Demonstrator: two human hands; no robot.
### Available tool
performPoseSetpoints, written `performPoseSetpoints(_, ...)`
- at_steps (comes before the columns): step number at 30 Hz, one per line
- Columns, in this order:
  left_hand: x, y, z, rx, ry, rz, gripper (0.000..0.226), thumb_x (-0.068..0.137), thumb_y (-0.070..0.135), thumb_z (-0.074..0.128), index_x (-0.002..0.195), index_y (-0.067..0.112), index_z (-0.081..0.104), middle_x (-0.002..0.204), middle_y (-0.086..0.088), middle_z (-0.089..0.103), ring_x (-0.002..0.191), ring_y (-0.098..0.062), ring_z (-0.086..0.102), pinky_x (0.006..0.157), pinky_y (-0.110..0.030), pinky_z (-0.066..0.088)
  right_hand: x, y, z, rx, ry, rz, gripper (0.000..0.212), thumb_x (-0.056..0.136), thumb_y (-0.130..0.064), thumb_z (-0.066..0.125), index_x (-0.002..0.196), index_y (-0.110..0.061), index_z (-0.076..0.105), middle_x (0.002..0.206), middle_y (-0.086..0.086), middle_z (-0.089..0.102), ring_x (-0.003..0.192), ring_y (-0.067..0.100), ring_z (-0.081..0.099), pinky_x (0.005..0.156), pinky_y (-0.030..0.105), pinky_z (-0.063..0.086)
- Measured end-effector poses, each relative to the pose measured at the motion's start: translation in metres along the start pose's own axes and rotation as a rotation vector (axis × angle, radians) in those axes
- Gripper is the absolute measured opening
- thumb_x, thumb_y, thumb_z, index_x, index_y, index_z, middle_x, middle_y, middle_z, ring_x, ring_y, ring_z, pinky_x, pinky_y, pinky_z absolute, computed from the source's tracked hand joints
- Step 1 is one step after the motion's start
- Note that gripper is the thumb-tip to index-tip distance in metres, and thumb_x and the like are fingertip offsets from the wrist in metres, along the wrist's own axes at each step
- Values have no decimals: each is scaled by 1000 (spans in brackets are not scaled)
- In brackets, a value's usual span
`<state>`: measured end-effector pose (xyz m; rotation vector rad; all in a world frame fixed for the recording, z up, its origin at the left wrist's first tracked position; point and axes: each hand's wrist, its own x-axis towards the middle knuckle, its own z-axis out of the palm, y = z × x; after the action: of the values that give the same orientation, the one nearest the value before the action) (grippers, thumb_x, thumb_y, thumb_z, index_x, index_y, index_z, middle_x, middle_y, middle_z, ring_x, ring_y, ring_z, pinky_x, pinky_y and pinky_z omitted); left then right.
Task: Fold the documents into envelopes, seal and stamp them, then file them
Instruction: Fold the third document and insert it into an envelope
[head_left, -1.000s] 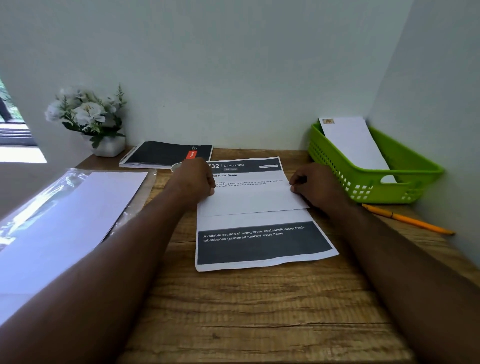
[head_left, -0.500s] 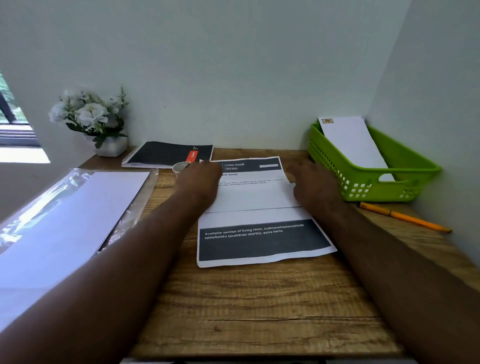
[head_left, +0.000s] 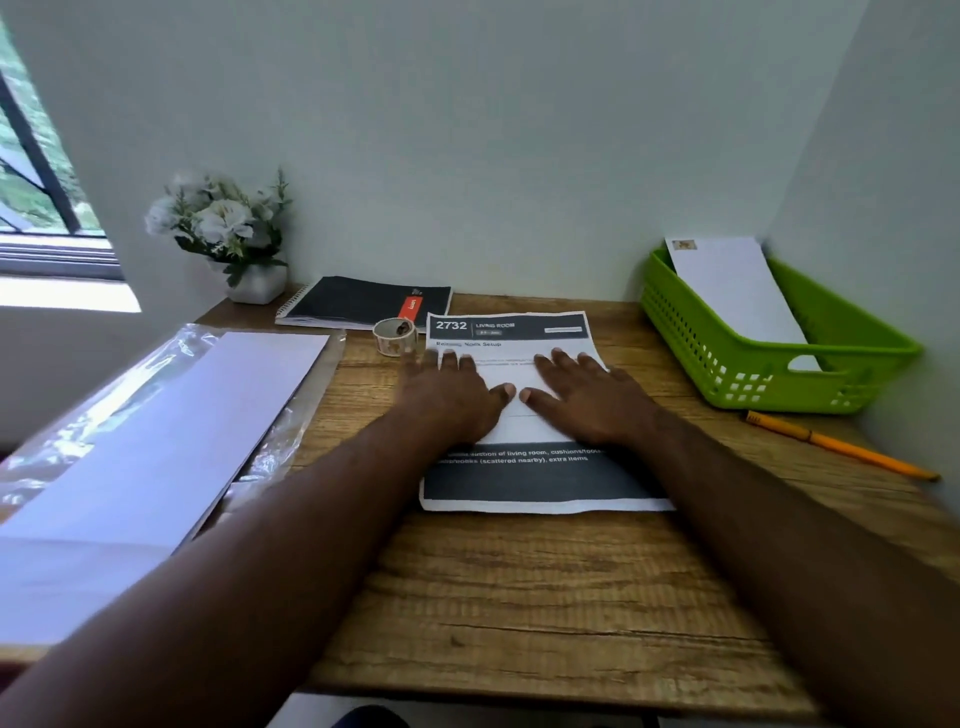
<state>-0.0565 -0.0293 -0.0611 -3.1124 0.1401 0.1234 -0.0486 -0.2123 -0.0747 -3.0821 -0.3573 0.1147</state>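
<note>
A printed document (head_left: 535, 483) with dark header and footer bands lies flat on the wooden desk (head_left: 519, 597), a fold crease across its middle. My left hand (head_left: 452, 389) and my right hand (head_left: 587, 395) lie side by side on its white middle part, fingers straight and spread, thumbs nearly touching. A small roll of stamps (head_left: 395, 336) stands just left of the document's top corner. A stack of white envelopes in a clear plastic wrapper (head_left: 171, 431) lies at the left. A green basket (head_left: 727, 374) at the right holds one stamped white envelope (head_left: 737, 291).
A black spiral notebook (head_left: 363, 301) and a white pot of flowers (head_left: 228, 234) stand at the back left by the wall. An orange pencil (head_left: 841, 447) lies in front of the basket. Walls close the desk at the back and right.
Both hands moved from the document's side edges to its middle and flattened out, fingers now straight. The roll of stamps, hidden before by the left hand, is now uncovered.
</note>
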Motion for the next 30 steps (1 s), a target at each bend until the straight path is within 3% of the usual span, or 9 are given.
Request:
performPoseSetpoints(3,-3,-27,-24,-109,160,15,51,96,51,39,127,13,53,133,-11,55,122,-29,51,101,-43,39,-5,0,-8,-81,101,26,80,82,-79,7,151,-37,5,161,-5,-1,147,27,2,114,55,5)
performPoseSetpoints(6,-4,-73,-51,-390,297,-141,25,89,30,56,105,13,65,107,-11,67,98,-29,63,88,-42,52,-15,-14,-20,-51,290,-80,85,79,-78,2,151,-34,12,161,-4,4,148,22,0,117,53,2)
performPoseSetpoints(8,-7,-109,-59,-369,353,-279,23,84,21,57,105,12,65,104,-12,67,94,-31,64,85,-46,53,-24,-34,-28,32,322,-203,90,75,-80,0,150,-33,18,160,-5,8,148,18,2,118,50,4)
performPoseSetpoints(11,-11,-154,-53,-304,195,-421,42,77,22,73,116,10,60,116,-15,62,108,-37,58,93,-54,47,-34,-79,-33,102,254,-387,88,76,-78,4,149,-33,24,159,-6,13,147,15,7,119,45,9)
performPoseSetpoints(14,-8,-176,-42,-325,74,-460,72,64,30,87,125,9,54,128,-20,54,119,-43,49,99,-58,42,-28,-117,-31,85,146,-508,70,89,-68,20,148,-31,26,159,-4,17,146,15,12,116,43,12)
performPoseSetpoints(20,-4,-179,-34,-412,-49,-500,80,58,55,83,115,5,58,123,-21,58,113,-44,53,96,-59,44,-8,-158,-11,115,34,-550,60,95,-59,27,145,-26,31,154,0,30,140,18,27,113,47,23)
performPoseSetpoints(26,0,-167,-36,-386,32,-422,48,62,38,84,80,9,51,102,-14,62,99,-38,60,85,-58,52,-2,-157,-1,116,30,-526,64,93,-64,23,147,-30,27,157,-4,23,142,15,22,116,49,14)
performPoseSetpoints(28,-2,-164,-38,-376,95,-416,39,67,34,80,71,11,50,96,-12,64,90,-32,61,81,-49,55,-3,-157,0,126,39,-531,63,94,-63,25,146,-29,30,156,-3,26,142,16,24,115,47,16)
performPoseSetpoints(30,-9,-160,-47,-398,185,-419,28,73,27,75,76,8,56,99,-14,65,91,-32,64,79,-42,55,-5,-156,0,233,77,-539,59,94,-60,31,142,-26,39,150,-1,37,137,17,33,111,39,25)
